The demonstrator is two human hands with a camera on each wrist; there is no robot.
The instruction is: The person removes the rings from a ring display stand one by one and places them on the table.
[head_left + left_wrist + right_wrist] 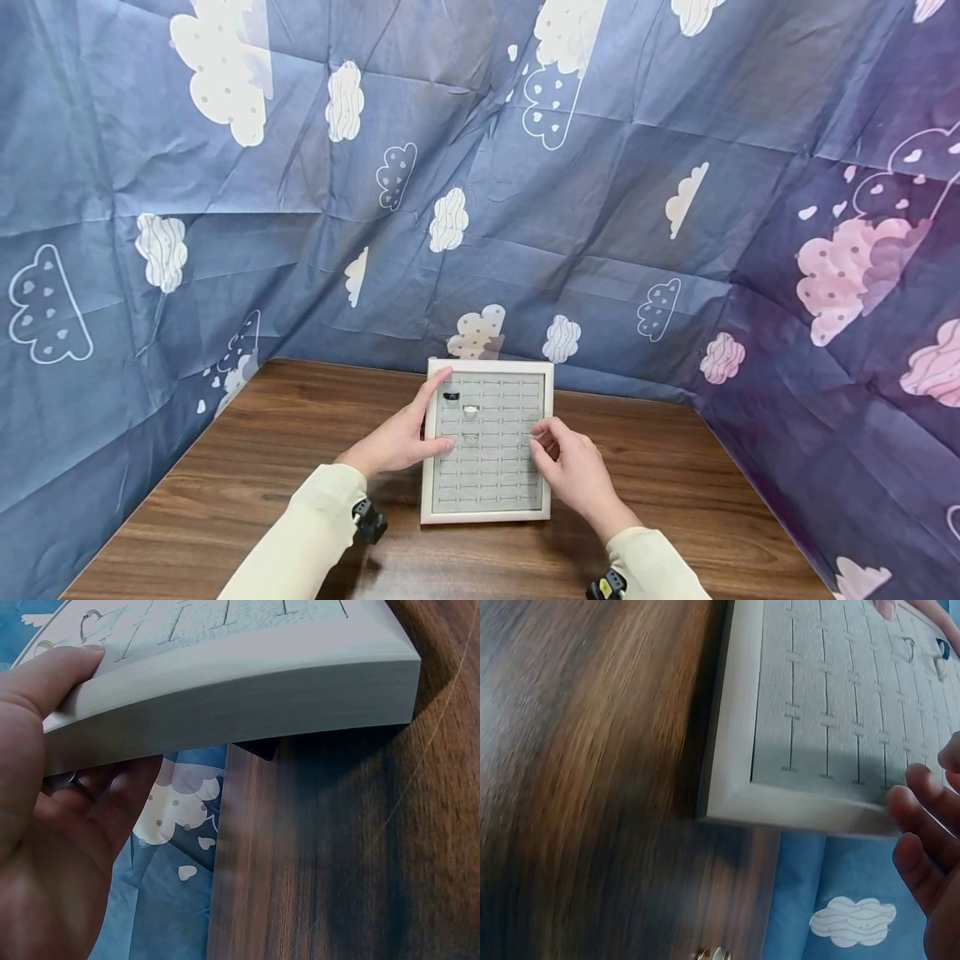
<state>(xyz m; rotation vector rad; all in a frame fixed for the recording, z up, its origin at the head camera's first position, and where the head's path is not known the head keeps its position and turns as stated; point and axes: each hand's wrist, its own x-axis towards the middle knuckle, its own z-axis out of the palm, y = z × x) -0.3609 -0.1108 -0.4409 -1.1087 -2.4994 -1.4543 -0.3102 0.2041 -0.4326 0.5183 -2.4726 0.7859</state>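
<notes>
Grey ring tray [487,454] on wooden surface [247,467], left hand [397,442] gripping its side, right hand [573,471] loosely curled, fingertips at its right edge

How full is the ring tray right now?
Mostly empty. The ring tray shows only three rings near its upper left: a dark ring, a pale ring and a thin ring.
</notes>
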